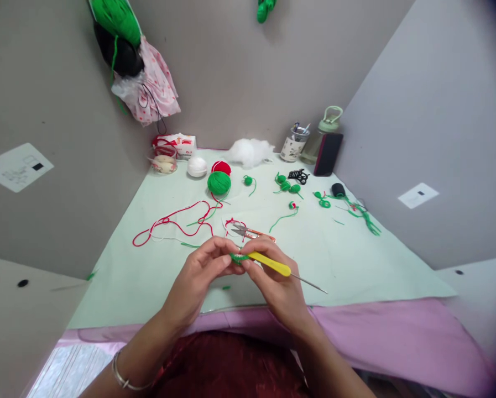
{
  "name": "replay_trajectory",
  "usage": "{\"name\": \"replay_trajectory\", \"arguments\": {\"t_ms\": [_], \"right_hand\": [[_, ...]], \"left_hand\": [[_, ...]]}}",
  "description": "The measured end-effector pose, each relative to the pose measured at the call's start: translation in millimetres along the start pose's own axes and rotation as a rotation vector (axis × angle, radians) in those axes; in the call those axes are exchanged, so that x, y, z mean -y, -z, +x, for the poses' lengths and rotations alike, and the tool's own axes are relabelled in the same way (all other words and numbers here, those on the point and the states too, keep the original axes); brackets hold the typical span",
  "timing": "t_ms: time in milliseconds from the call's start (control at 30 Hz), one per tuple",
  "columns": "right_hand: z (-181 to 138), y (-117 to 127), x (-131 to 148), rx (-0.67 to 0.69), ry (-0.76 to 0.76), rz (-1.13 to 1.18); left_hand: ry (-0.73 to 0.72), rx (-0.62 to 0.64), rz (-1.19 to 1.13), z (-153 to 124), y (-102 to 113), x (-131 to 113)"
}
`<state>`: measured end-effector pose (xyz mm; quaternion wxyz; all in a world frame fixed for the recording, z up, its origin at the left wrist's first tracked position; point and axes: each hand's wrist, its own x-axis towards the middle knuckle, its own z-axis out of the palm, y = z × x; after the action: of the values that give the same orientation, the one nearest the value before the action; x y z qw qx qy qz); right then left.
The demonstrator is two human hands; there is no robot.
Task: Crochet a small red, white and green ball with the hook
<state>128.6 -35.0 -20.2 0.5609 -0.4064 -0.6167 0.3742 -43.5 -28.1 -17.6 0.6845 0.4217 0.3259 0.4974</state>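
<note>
My left hand (202,271) pinches a small green crochet piece (238,258) with a whitish edge, just above the table's near part. Closed around a yellow-handled crochet hook (275,264) is my right hand (278,282); its fingertips also touch the green piece. A thin metal shaft sticks out of the handle toward the lower right, while the hook's other end is hidden by the fingers. Right behind the hands lie orange-handled thread snips (254,233) and some loose red and white yarn (234,224). Looped red yarn (168,219) trails across the table to the left.
Balls of green (219,183), red (222,168) and white yarn (197,167) sit at the back, near white stuffing (251,152). Small green crocheted pieces (286,186) lie right of centre. A pen cup (294,145), bottle (316,145) and phone (329,155) stand at the back right.
</note>
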Motion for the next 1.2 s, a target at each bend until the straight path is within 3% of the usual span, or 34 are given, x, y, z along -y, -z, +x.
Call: {"name": "replay_trajectory", "arguments": {"t_ms": [200, 367, 500, 567, 667, 733, 833, 900, 967, 1067, 1133, 1200], "right_hand": [[-2.2, 4.2, 3.0, 0.09, 0.077, -0.002], [-2.7, -2.7, -0.1, -0.036, 0.07, 0.053], [-3.0, -3.4, -4.1, -0.085, 0.063, 0.162], [-3.1, -1.3, -4.5, -0.08, 0.023, 0.218], [-3.3, 1.6, -3.2, -0.042, -0.026, 0.289], [-3.7, 3.0, -2.0, -0.012, -0.033, 0.31], [-4.6, 5.8, -0.6, 0.012, -0.02, 0.291], [-5.3, 8.2, -0.7, 0.005, -0.009, 0.27], [-6.1, 10.2, -1.8, -0.004, -0.006, 0.255], [-7.2, 10.4, -3.6, -0.01, -0.001, 0.244], [-7.4, 8.5, -3.0, -0.011, 0.012, 0.236], [-6.9, 6.2, -0.3, -0.009, 0.027, 0.218]], "left_hand": [[-0.082, -0.05, 0.155, 0.2, -3.3, 0.9], [-0.105, -0.165, 0.186, -1.4, -8.1, 5.2], [-0.07, -0.081, 0.345, 0.7, 4.7, -4.6], [-0.155, -0.164, 0.462, 4.1, 13.1, -10.8], [-0.305, -0.283, 0.421, 11.2, 16.9, -14.1], [-0.26, -0.17, 0.354, 15.9, 12.8, -13.3], [-0.008, 0.081, 0.206, 19.9, 6.3, -17.8], [0.123, 0.129, 0.04, 19.7, 7.0, -28.3], [0.049, -0.035, -0.089, 17.6, 11.0, -41.6], [-0.195, -0.286, -0.158, 12.5, 15.4, -53.0], [-0.357, -0.313, -0.035, 8.9, 15.5, -49.0], [-0.538, -0.208, 0.278, 5.8, 15.4, -37.6]]}}
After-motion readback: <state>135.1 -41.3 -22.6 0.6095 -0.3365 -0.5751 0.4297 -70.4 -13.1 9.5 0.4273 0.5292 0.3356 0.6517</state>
